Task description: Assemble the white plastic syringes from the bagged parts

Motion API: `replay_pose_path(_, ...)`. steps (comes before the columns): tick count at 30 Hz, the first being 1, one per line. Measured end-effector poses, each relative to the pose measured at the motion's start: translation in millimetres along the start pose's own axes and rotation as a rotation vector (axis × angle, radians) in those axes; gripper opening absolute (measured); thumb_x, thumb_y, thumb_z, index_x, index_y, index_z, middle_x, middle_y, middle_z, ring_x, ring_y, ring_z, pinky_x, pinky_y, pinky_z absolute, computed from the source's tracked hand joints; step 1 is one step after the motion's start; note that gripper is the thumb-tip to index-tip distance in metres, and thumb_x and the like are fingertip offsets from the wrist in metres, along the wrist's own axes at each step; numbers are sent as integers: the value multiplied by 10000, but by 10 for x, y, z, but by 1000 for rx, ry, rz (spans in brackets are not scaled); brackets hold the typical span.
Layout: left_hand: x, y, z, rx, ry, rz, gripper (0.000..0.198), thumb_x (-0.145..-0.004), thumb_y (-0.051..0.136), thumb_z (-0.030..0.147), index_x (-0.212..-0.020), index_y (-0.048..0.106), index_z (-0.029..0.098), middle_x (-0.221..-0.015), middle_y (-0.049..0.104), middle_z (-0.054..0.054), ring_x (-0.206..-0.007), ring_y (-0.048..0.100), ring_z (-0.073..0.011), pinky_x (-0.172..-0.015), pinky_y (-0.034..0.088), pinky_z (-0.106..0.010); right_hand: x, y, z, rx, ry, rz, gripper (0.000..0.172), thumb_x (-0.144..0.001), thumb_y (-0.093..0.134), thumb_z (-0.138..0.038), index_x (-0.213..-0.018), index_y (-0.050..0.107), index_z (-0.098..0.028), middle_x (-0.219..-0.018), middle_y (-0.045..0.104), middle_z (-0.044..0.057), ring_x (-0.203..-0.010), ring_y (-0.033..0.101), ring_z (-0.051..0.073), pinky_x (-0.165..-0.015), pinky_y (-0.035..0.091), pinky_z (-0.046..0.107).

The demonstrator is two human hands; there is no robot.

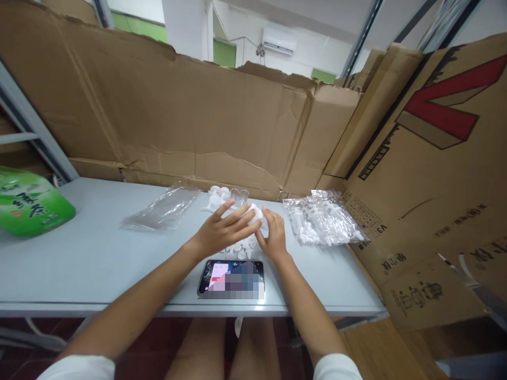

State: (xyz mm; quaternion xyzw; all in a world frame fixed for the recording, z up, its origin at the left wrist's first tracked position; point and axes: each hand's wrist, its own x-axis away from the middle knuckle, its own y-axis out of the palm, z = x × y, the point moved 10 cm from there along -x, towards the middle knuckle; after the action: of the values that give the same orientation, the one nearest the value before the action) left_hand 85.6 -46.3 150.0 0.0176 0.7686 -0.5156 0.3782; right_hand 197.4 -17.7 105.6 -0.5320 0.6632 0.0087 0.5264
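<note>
White piece [256, 214] above the counter [99, 253], its axis unclear

A green bag [31, 206], cut off at left, bears dark characters, illegible here. The left hand [217, 231], fingers spread, partly hides the piece. The right hand [275, 235], half open, is at its edge; whether either grips it, I cannot tell. The rightmost box [428, 200] reads "V3".

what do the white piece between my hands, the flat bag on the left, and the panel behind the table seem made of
White piece: perhaps smooth plastic, uniformly pale, but partly hidden.
Flat bag: likely clear, glossy plastic film, creased and reflective.
Panel: matte brown cardboard, with folds and a ragged top edge.
</note>
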Motion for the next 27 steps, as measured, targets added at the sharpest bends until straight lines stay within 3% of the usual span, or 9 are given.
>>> replay_pose_path(3,2,-41,32,-41,-3,111,421,-855,442,197,-1171,424,473,-1194,566,66,-1141,490,-167,-1014,307,-477,0,-113,84,-119,116,104,469,-779,512,-332,-1228,420,-234,-1219,503,94,-1134,451,259,-983,322,431)
replay_pose_path(5,20,-78,-56,-41,-69,228,357,-847,459,217,-1141,468,420,-1171,582,34,-1119,502,-176,-1018,278,-479,0,-157,188,-258,233,160,477,-754,550,-355,-1195,425,-221,-1197,515,94,-1113,469,250,-967,347,410)
replay_pose_path(7,40,-11,-203,21,-168,272,280,-841,471,271,-1113,509,329,-1143,596,-16,-1084,517,-190,-996,298,-447,-1,-104,287,-455,337,155,500,-745,560,-374,-1191,400,-214,-1179,532,95,-1096,489,238,-939,381,393)
replay_pose_path(10,59,316,-391,216,-299,143,263,-837,458,383,-1036,551,239,-1055,627,-50,-1004,546,-201,-887,382,-376,0,52,357,-761,424,110,490,-741,559,-381,-1176,390,-228,-1169,548,84,-1093,504,219,-917,411,374)
replay_pose_path(14,136,667,-397,434,-371,-37,268,-848,412,416,-954,561,221,-960,641,-38,-910,567,-191,-800,409,-325,41,181,410,-970,530,133,447,-674,638,-359,-1064,457,-237,-1088,583,64,-1022,547,213,-903,429,370)
replay_pose_path(18,227,723,-380,437,-420,-60,275,-869,350,414,-912,530,209,-875,619,-46,-832,563,-194,-737,410,-312,88,301,400,-1079,650,118,362,-644,666,-379,-925,500,-222,-941,615,51,-879,593,201,-798,492,351)
replay_pose_path(23,339,719,-421,322,-457,-28,368,-886,256,439,-714,469,192,-658,529,-25,-656,509,-184,-625,363,-290,135,420,377,-1235,711,111,293,-647,690,-338,-845,529,-194,-820,614,12,-758,604,150,-678,524,291)
replay_pose_path(27,450,785,-442,530,-574,0,401,-872,266,482,-622,388,192,-556,419,16,-548,427,-140,-551,305,-252,162,445,368,-1267,708,121,305,-628,715,-307,-846,530,-199,-795,633,-3,-730,615,134,-656,529,266)
